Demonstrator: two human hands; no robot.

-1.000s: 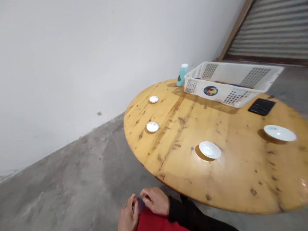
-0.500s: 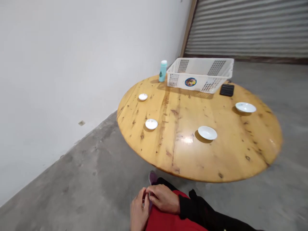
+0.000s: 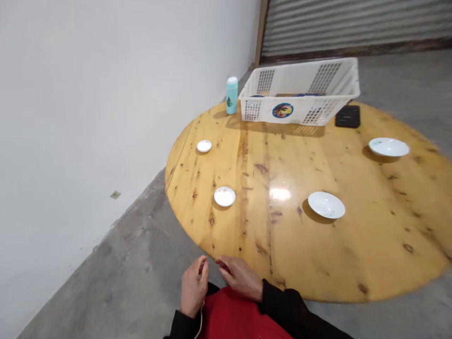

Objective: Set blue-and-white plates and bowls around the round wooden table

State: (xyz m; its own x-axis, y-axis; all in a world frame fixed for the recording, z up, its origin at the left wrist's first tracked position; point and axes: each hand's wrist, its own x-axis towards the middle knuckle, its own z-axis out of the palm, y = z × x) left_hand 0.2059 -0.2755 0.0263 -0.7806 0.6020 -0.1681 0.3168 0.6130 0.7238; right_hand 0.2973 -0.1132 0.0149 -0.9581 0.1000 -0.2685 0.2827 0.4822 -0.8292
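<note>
My left hand [image 3: 195, 286] and my right hand [image 3: 242, 278] are held before my body at the near edge of the round wooden table [image 3: 268, 165]. Their fingers are loosely bent and apart, with nothing visible in either hand, and a small gap separates the two. Closest to them on the tabletop is a small white dish [image 3: 224, 196]. A second small white dish [image 3: 204, 146] lies farther back on the left. To the right sits a white shallow bowl [image 3: 326, 205], and another white shallow bowl [image 3: 389, 147] stands near the right side.
A white plastic basket [image 3: 307, 104] stands at the far side, with blue-patterned things partly visible inside. Left of it is an upright light-blue bottle [image 3: 231, 95]; right of it lies a flat black object [image 3: 348, 116]. A white wall [image 3: 88, 94] runs along the left.
My view has come closer to the table. My hands, touching at the fingers before, have parted slightly and are now at the table's edge. The dishes stay in place.
</note>
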